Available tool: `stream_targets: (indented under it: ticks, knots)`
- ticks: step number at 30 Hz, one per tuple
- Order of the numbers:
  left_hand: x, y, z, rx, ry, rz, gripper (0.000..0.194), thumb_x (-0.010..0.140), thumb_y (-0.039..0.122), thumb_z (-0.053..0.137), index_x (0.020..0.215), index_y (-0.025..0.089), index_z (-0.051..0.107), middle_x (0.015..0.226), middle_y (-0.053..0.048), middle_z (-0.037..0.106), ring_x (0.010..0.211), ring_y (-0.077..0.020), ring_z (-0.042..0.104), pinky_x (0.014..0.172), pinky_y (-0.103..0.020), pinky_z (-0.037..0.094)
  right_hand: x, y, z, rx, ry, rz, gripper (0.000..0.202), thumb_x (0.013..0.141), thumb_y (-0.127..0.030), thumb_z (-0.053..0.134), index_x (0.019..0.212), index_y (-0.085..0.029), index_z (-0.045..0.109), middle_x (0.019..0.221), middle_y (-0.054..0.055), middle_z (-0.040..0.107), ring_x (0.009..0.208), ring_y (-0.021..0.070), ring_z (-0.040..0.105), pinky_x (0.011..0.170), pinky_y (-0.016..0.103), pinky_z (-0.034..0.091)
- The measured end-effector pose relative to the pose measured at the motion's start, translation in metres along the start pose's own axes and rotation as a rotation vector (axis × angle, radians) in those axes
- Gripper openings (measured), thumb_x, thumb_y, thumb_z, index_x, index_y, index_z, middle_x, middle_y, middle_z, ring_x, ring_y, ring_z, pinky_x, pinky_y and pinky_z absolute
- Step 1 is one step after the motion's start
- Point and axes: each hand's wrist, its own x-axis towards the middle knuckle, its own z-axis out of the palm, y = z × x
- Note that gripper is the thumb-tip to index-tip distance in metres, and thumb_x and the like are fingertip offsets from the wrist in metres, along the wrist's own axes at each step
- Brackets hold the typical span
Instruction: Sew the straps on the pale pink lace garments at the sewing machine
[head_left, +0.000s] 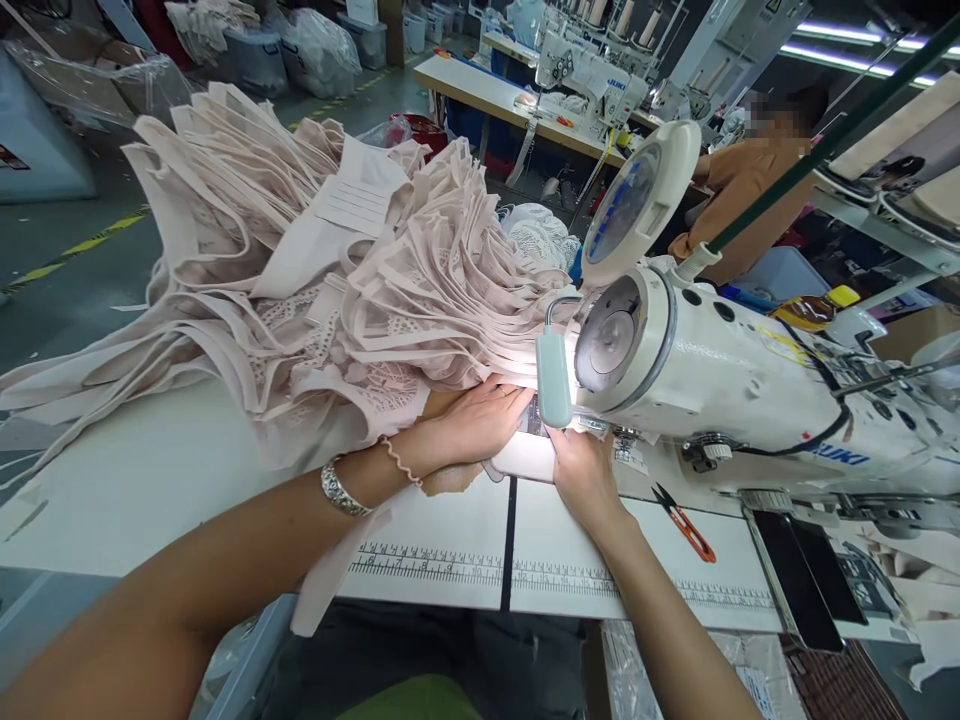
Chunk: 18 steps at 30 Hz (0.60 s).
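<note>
A white sewing machine (705,350) reaches in from the right, its small green lamp (554,380) lighting the needle area. My left hand (484,418) lies palm down on pale pink fabric just left of the needle area, fingers stretched toward it. My right hand (583,465) is under the machine head, at the right side of the lit spot; its fingertips are hidden by the lamp and head. A big heap of pale pink lace garments (420,290) lies behind my left hand, with a white paper label (360,200) on top.
Red-handled thread snips (686,525) and a dark phone (799,580) lie right of my right hand. A printed ruler (435,565) runs along the table's front edge. Behind the machine, a person in brown (757,190) sits near another sewing table (480,88).
</note>
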Motion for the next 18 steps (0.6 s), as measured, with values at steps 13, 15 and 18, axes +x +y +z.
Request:
stream_targets:
  ticks: [13, 15, 18]
  knots:
    - [-0.003, 0.004, -0.002, 0.296, 0.206, -0.083, 0.027, 0.094, 0.002, 0.032, 0.098, 0.014, 0.056, 0.094, -0.01, 0.061, 0.088, -0.0228, 0.056, 0.08, -0.035, 0.041, 0.005, 0.005, 0.008, 0.036, -0.003, 0.036, 0.052, 0.089, -0.009, 0.035, 0.13, -0.02, 0.065, 0.081, 0.009, 0.072, 0.079, 0.0229, 0.061, 0.084, 0.035, 0.04]
    - [0.007, 0.001, -0.003, 0.24, 0.174, -0.231, 0.027, 0.094, 0.005, 0.033, 0.106, 0.012, 0.056, 0.099, -0.012, 0.062, 0.089, -0.0236, 0.058, 0.083, -0.037, 0.043, 0.007, 0.004, 0.007, 0.027, -0.018, 0.024, 0.048, 0.093, -0.015, 0.034, 0.13, -0.018, 0.065, 0.083, 0.011, 0.071, 0.08, 0.0241, 0.062, 0.085, 0.037, 0.04]
    - [0.025, -0.007, -0.003, 0.167, 0.117, -0.301, 0.03, 0.095, 0.005, 0.031, 0.112, 0.009, 0.056, 0.107, -0.014, 0.062, 0.096, -0.0235, 0.059, 0.089, -0.036, 0.043, 0.009, 0.005, 0.011, 0.058, 0.001, -0.023, 0.045, 0.097, -0.02, 0.032, 0.129, -0.015, 0.063, 0.087, 0.012, 0.071, 0.088, 0.0259, 0.062, 0.092, 0.04, 0.04]
